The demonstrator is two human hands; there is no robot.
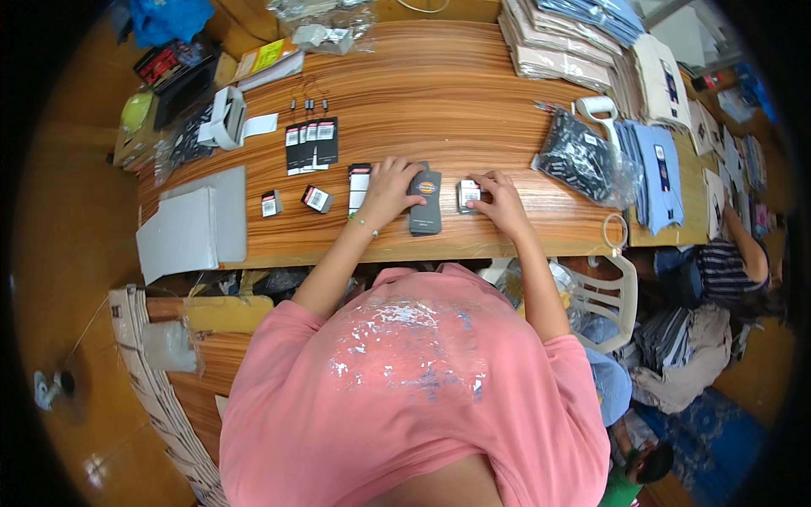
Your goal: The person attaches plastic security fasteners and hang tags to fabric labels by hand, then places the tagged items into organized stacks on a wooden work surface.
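Note:
On the wooden table, my left hand (392,191) curls over the left edge of a stack of dark grey hang tags (426,216), thumb and fingertips resting on it. Just right of it, my right hand (502,201) has its thumb and fingers around a small stack of white barcode labels (468,193). Partly behind my left hand lies a black-and-white tag stack (359,188). Two small label stacks, one (317,198) nearer and one (270,204) farther left, sit beyond it. Several dark tags with strings (312,144) lie fanned behind them.
Clear bag of black items (583,159), white tagging gun (598,110) and folded garments (659,173) occupy the right. At left are a white label dispenser (225,118) and white sheets (182,228). A white chair (621,296) stands by the table edge; other people are at right.

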